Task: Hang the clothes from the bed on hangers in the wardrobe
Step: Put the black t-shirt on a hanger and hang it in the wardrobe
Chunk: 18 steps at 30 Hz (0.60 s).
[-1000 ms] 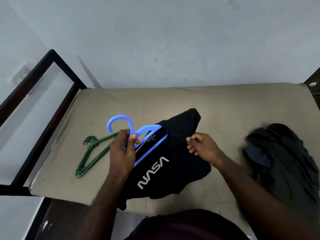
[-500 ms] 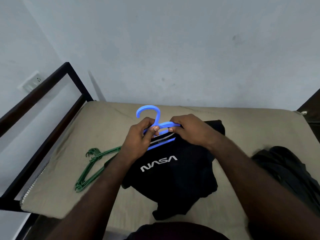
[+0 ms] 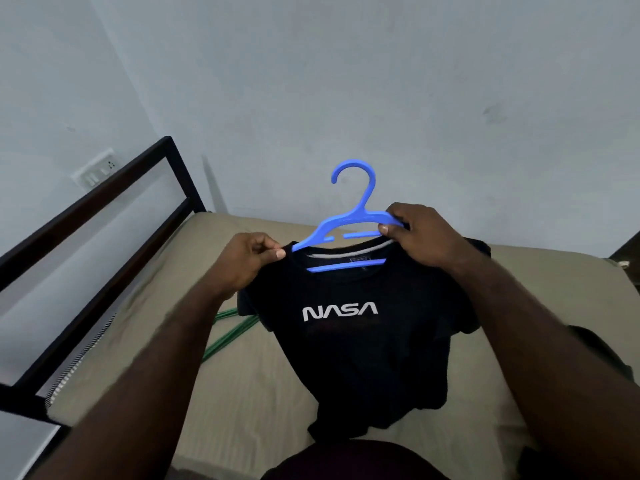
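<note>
While left hand pinches shirt, right hand grips blue hanger — green hanger, perhaps two, half-hidden.

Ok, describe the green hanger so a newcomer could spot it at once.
Start at the tan bed. The green hanger lies on it left of the NASA shirt, partly behind the left arm. Unlike the blue hanger held in the shirt's collar, it is thin and untouched.

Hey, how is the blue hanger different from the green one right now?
The blue hanger is held upright, threaded into the NASA shirt collar; the green hanger lies flat on the bed, partly hidden. Blue's arms are broad, green's thin. Both look plastic.
</note>
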{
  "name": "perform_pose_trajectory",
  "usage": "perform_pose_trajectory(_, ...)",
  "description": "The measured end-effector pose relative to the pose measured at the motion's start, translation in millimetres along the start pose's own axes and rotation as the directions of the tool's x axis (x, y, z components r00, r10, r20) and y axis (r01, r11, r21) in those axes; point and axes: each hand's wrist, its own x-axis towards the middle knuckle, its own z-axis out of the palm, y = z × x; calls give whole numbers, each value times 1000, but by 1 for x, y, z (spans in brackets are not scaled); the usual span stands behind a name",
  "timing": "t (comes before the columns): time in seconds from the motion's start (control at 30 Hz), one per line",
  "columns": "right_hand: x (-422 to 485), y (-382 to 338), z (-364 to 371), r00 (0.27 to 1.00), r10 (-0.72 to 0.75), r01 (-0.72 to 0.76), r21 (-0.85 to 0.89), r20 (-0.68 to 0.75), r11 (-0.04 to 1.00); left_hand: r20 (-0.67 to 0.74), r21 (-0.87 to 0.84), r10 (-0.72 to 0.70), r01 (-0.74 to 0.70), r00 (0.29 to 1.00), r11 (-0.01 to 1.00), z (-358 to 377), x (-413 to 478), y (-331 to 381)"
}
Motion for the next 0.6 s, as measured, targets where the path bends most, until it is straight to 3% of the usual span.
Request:
perform_pose_trajectory(0.17, 3, -4, -6, 998, 20, -22, -29, -62, 999, -311, 22, 194, -197, 930, 980, 7, 3, 17)
perform_pose_trajectory(0.23, 5, -6, -7, 993, 34, -37, -26, -111, 999, -342, 78, 310, -302, 887, 950, 12, -1, 30)
perform_pose_trajectory(0.33, 6, -4, -10, 982, 51, -50, 6, -182, 999, -200, 225, 429, -385, 881, 895, 11, -3, 38)
perform_pose_trajectory(0.43, 5, -1, -13, 980, 49, -49, 7, -191, 999, -109, 361, 334, -276, 936, 891, -5, 0, 37)
perform_pose_trajectory(0.6, 5, -1, -13, 986, 56, -50, 40, -160, 998, 6, 557, 338, -284, 941, 780, -17, -1, 43)
